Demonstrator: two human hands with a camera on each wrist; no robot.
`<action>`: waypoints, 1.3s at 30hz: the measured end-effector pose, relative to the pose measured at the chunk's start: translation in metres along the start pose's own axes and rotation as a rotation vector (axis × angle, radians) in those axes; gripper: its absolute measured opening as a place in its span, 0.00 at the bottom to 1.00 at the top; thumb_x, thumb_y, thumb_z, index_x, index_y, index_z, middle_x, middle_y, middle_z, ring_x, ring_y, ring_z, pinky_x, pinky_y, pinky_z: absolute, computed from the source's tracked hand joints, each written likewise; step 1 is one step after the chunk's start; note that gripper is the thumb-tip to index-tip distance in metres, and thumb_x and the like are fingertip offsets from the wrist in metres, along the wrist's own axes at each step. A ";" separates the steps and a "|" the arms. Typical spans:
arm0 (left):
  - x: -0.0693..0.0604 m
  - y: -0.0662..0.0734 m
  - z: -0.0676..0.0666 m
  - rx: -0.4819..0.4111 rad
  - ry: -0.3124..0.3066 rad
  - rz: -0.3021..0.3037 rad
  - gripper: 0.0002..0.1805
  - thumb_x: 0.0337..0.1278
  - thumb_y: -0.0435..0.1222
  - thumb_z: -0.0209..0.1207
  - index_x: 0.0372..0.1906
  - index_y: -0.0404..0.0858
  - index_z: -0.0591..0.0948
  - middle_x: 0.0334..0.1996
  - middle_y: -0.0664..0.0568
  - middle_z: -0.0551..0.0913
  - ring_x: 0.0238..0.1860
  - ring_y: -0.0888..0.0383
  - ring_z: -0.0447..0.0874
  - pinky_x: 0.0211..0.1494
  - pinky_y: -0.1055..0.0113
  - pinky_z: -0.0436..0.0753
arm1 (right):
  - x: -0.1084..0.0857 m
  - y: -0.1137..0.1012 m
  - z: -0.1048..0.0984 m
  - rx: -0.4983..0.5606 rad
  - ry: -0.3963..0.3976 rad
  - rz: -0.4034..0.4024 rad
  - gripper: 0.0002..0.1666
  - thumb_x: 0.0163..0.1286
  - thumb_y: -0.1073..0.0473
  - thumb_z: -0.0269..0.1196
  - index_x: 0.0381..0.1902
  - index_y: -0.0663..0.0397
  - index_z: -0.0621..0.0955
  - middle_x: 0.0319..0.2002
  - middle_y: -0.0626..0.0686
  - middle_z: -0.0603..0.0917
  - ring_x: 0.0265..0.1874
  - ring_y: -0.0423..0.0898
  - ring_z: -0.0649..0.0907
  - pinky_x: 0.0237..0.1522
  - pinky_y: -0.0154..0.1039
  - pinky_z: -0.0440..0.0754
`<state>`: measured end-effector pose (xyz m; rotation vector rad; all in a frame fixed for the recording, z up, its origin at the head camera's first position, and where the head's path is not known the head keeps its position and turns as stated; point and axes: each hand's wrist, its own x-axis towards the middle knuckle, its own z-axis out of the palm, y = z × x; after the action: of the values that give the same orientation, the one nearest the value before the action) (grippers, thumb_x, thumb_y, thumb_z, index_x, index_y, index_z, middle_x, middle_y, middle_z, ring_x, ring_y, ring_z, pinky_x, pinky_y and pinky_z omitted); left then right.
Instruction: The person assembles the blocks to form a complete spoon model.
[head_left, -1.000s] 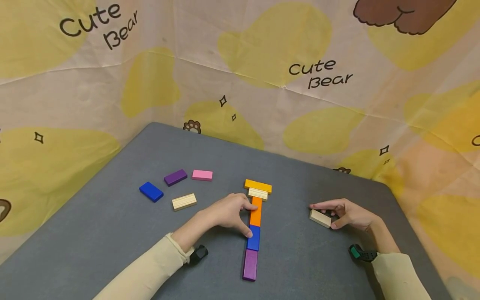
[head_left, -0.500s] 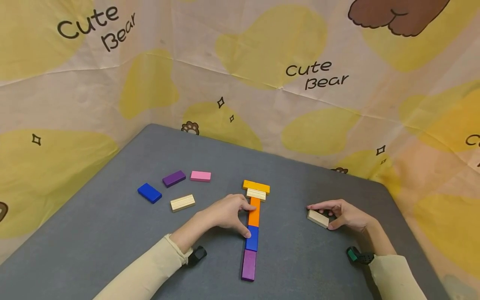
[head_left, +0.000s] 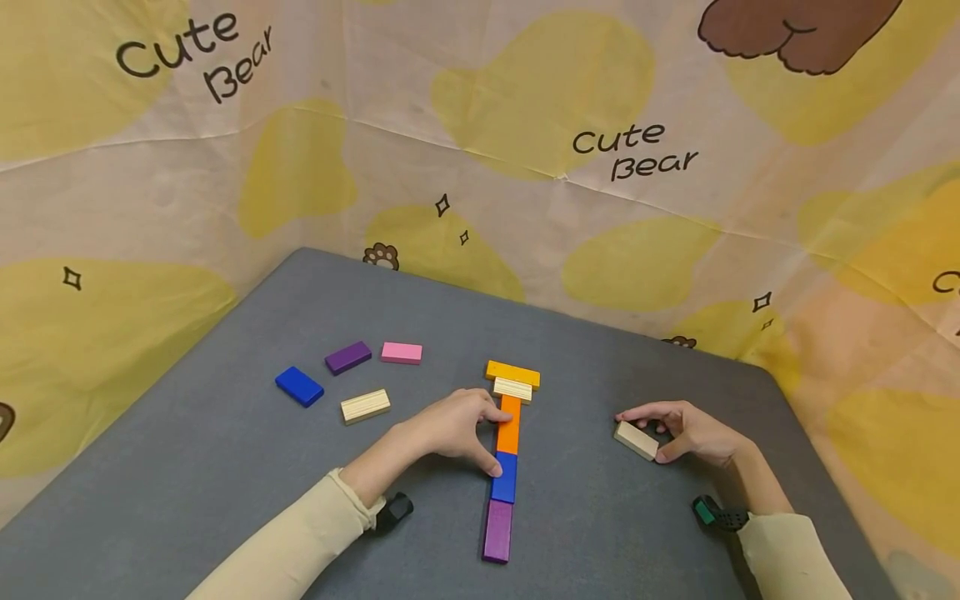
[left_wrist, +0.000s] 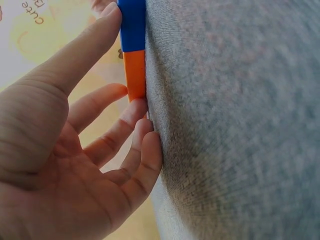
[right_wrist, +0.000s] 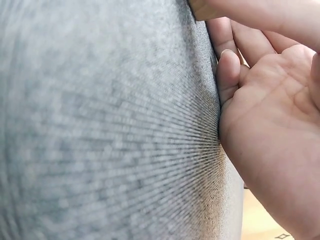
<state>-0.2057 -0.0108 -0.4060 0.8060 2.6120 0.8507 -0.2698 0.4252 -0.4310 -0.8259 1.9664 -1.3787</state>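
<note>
A line of blocks lies flat on the grey table: yellow block [head_left: 513,374] crosswise at the far end, ridged plain block [head_left: 513,390], orange block [head_left: 508,425], blue block [head_left: 505,477], purple block [head_left: 497,531] nearest. My left hand [head_left: 453,425] rests at the line's left side, thumb against the blue block [left_wrist: 133,25], a fingertip at the orange block [left_wrist: 135,75], fingers loosely bent. To the right, my right hand [head_left: 697,431] pinches a plain wooden block [head_left: 636,441] by its ends, thumb and finger, on the table. Only part of that block [right_wrist: 202,9] shows in the right wrist view.
Left of the line lie a loose blue block [head_left: 299,387], a purple block [head_left: 348,357], a pink block [head_left: 401,353] and a plain block [head_left: 365,406]. A printed cloth [head_left: 480,108] stands behind the table's far edge.
The head view has shifted slightly since the first frame. The plain block in my right hand has turned very slightly; my left hand keeps its place at the line.
</note>
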 end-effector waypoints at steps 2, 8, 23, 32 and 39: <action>0.000 0.000 0.000 -0.001 -0.001 -0.002 0.41 0.36 0.52 0.79 0.62 0.47 0.81 0.52 0.55 0.76 0.52 0.54 0.69 0.55 0.58 0.74 | 0.000 0.000 0.000 0.003 0.001 -0.006 0.40 0.53 0.76 0.69 0.65 0.70 0.71 0.63 0.67 0.73 0.51 0.53 0.74 0.49 0.42 0.75; 0.000 0.000 0.000 0.000 -0.004 -0.008 0.41 0.36 0.53 0.78 0.62 0.48 0.81 0.53 0.54 0.76 0.53 0.54 0.69 0.55 0.58 0.74 | -0.001 0.000 0.001 -0.031 0.032 0.011 0.40 0.52 0.75 0.71 0.64 0.69 0.73 0.62 0.65 0.75 0.51 0.53 0.74 0.49 0.41 0.73; 0.000 0.000 0.000 0.006 -0.008 -0.003 0.40 0.36 0.53 0.78 0.62 0.48 0.81 0.53 0.54 0.77 0.53 0.53 0.69 0.54 0.58 0.74 | 0.002 -0.004 0.006 -0.092 0.000 -0.019 0.44 0.52 0.72 0.73 0.67 0.68 0.70 0.64 0.66 0.72 0.54 0.51 0.72 0.54 0.36 0.70; -0.001 -0.001 0.000 0.015 -0.001 0.006 0.40 0.36 0.53 0.78 0.62 0.48 0.81 0.52 0.55 0.77 0.53 0.54 0.70 0.55 0.58 0.74 | 0.003 -0.008 0.010 -0.153 0.068 0.050 0.43 0.49 0.69 0.76 0.65 0.64 0.73 0.62 0.62 0.75 0.51 0.49 0.72 0.50 0.37 0.72; -0.002 0.000 -0.001 0.021 0.004 0.012 0.40 0.36 0.52 0.78 0.62 0.47 0.81 0.52 0.54 0.77 0.53 0.54 0.69 0.55 0.59 0.74 | 0.007 -0.014 0.018 -0.183 0.196 0.104 0.42 0.50 0.67 0.77 0.64 0.60 0.75 0.58 0.61 0.76 0.48 0.52 0.73 0.45 0.39 0.72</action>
<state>-0.2049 -0.0120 -0.4053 0.8278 2.6262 0.8306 -0.2581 0.4057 -0.4233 -0.6790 2.2798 -1.2747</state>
